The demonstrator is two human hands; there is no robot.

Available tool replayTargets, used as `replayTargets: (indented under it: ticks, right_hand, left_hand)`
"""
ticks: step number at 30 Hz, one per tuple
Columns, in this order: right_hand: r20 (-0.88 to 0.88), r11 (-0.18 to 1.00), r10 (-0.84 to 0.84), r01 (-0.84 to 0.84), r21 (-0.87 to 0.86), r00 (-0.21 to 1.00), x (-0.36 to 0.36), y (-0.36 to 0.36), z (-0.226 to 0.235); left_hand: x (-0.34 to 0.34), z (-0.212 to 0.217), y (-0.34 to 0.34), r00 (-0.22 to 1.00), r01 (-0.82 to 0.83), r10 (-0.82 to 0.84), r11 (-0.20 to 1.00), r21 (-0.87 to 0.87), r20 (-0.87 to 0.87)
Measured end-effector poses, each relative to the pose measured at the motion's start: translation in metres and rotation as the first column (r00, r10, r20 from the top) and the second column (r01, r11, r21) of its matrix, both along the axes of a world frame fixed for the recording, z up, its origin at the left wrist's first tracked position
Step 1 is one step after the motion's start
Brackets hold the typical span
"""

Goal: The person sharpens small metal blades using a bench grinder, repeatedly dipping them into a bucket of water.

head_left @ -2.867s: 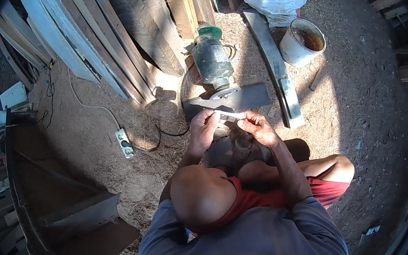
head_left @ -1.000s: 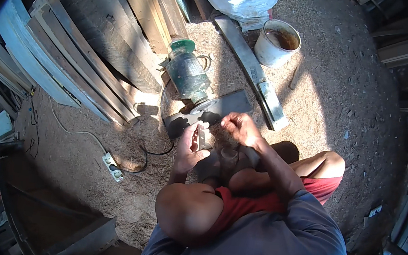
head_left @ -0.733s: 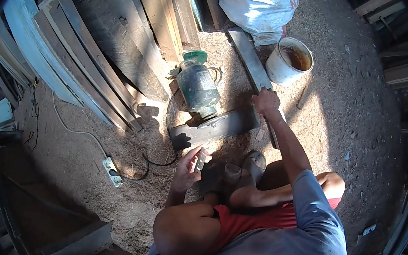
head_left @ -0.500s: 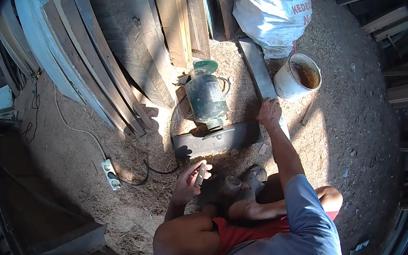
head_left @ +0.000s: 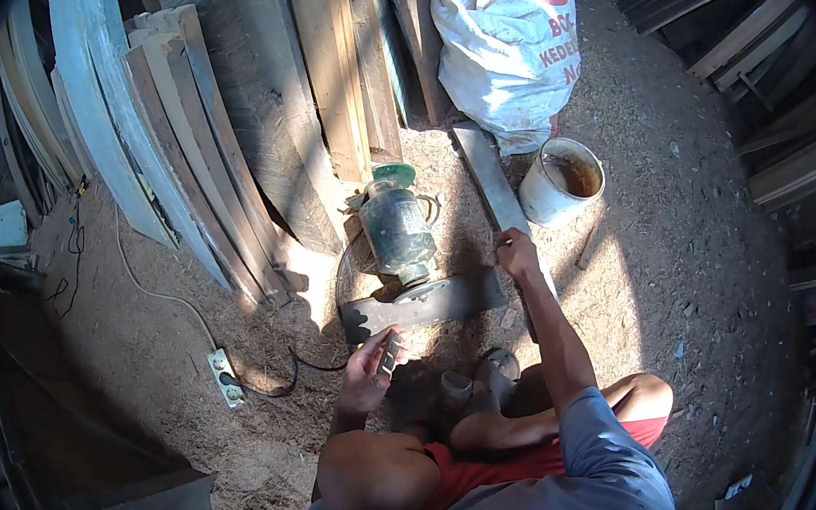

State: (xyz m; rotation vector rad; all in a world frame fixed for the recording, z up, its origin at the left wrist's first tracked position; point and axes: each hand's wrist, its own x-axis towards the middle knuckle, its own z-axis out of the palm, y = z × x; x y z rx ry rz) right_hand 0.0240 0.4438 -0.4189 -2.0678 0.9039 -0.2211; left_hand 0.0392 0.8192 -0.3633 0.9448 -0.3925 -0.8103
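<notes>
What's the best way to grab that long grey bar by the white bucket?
Probably with the grip across the middle of the long grey bar, coming from above: it's narrow and lies lengthwise on the ground, and the white bucket crowds its right.

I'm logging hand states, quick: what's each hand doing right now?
Left hand: closed, holding a small rectangular piece.
Right hand: at the long grey bar; whether it grips anything cannot be told.
</notes>
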Motion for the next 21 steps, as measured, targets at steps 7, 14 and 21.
replayTargets:
  ticks: [7, 14, 21]
  right_hand:
    - [0.503, 0.415, -0.306, -0.363, 0.835, 0.808, -0.087, 0.065, 0.046]
    - [0.614, 0.977, 0.017, -0.145, 0.159, 0.789, -0.12, 0.103, 0.141]
    - [0.521, 0.957, 0.098, -0.225, 0.186, 0.848, -0.137, 0.133, 0.194]
  left_hand:
    - [0.025, 0.04, -0.038, 0.976, 0.088, -0.087, 0.996, 0.003, 0.2]
    - [0.025, 0.074, -0.085, 0.948, 0.191, -0.183, 0.982, -0.004, 0.261]
    - [-0.004, 0.075, -0.096, 0.928, 0.337, -0.329, 0.941, -0.018, 0.175]
